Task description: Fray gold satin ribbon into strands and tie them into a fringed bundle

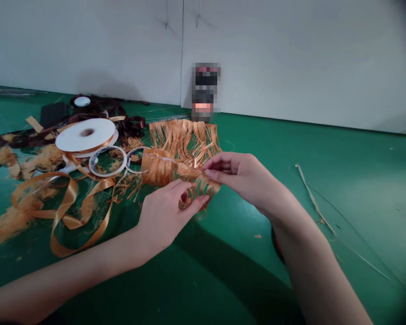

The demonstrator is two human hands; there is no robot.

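Note:
A strip of orange-gold ribbon with cut, fringed edges (159, 167) lies in front of me, with a thin pale wire or thread along it. My right hand (240, 174) pinches its right end between thumb and forefinger. At the strip's near edge is my left hand (165, 212), thumb and forefinger apart and its other fingers curled and partly hidden. Just behind lies another frayed ribbon piece (184, 135), its loose strands hanging towards me. What is between my right fingertips is too small to make out fully.
On the green surface (237, 271) to the left are a white ribbon spool (84, 134), a tape ring (107, 161), loose gold ribbon (67, 216), frayed fibres (11, 221) and dark ribbon (117, 110). A pixelated object (205, 92) leans on the white wall (291, 54). Twisted wire (313, 198) lies right.

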